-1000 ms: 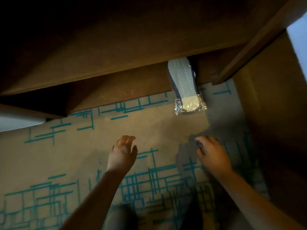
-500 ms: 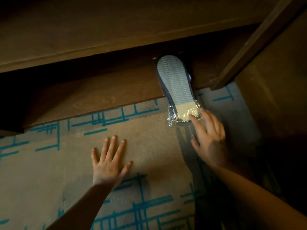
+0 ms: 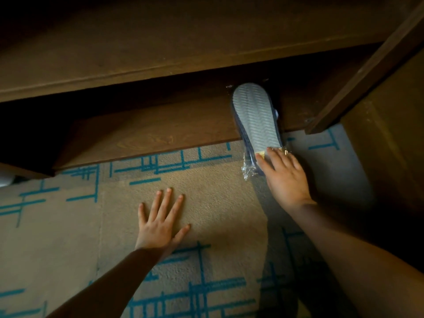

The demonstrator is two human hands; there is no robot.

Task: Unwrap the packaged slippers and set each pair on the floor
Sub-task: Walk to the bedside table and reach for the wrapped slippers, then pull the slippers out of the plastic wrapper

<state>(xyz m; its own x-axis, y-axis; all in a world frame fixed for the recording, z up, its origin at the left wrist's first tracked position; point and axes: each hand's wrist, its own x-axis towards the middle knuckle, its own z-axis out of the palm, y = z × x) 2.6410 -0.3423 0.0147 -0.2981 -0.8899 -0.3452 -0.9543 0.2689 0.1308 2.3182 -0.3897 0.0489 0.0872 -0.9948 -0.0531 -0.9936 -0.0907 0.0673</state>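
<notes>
Grey herringbone-ribbed sole on the wrapped slippers (image 3: 256, 118), dark blue at the edges, under clear glossy film; beige carpet (image 3: 218, 198) crossed by teal line-grid pattern; dark brown wood-grain shelf (image 3: 146, 136).

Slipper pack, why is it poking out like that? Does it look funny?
Yes. The wrapped slippers lie sole up, half on the low wooden shelf and half sticking out over the carpet. The plastic wrap is crinkled at the near end, where the right hand touches it.
</notes>
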